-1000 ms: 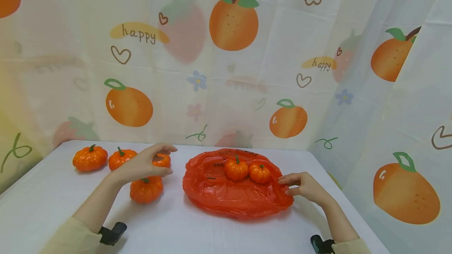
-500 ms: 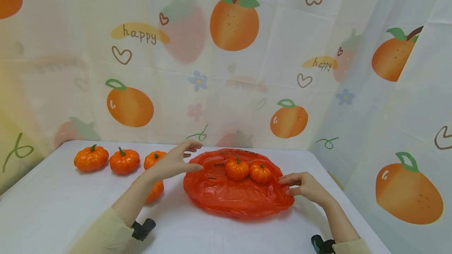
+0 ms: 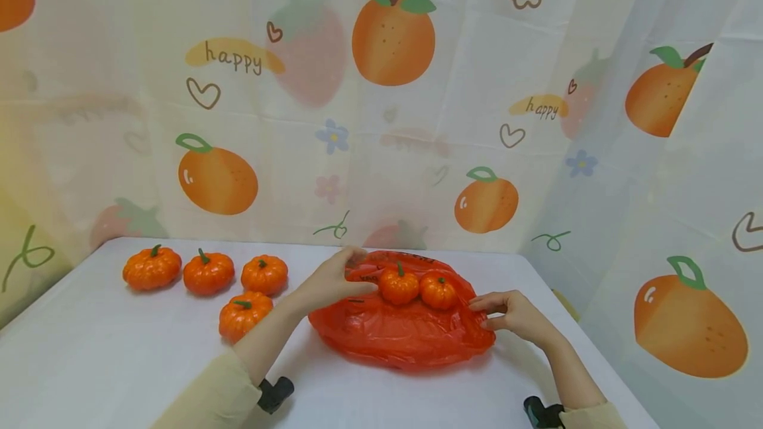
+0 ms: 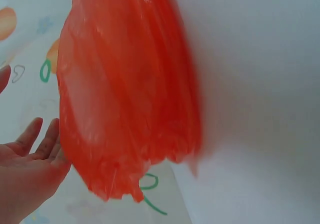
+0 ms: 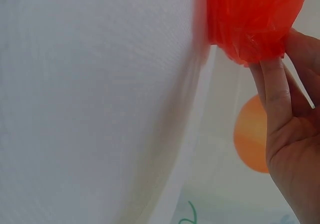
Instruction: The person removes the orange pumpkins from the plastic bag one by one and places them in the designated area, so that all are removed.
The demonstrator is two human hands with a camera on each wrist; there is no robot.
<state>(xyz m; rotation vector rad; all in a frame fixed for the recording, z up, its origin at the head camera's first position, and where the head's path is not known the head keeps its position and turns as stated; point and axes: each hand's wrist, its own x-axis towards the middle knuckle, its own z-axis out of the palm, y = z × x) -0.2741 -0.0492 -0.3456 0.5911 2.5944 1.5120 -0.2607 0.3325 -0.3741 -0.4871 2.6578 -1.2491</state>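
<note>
A red plastic bag (image 3: 399,343) lies spread on the white table, with two small orange pumpkins (image 3: 399,284) (image 3: 438,291) side by side on it. Over the bag's left part is my left hand (image 3: 326,285), thumb and fingers apart and nothing between them; the left wrist view has this hand (image 4: 32,179) beside the bag (image 4: 125,84), fingers extended. At the right edge, my right hand (image 3: 521,315) pinches the plastic. Close up in the right wrist view, thumb and fingers of that hand (image 5: 295,144) grip the bag's rim (image 5: 255,34).
Left of the bag, four more pumpkins stand on the table (image 3: 119,363): three in a back row (image 3: 152,268) (image 3: 208,273) (image 3: 264,275), and one nearer (image 3: 244,316), partly behind the left forearm. A fruit-printed curtain (image 3: 393,171) hangs behind and at the right.
My left hand has moved right, from above the pumpkins at the left to over the bag's left part. The right hand keeps its hold and has not visibly moved.
</note>
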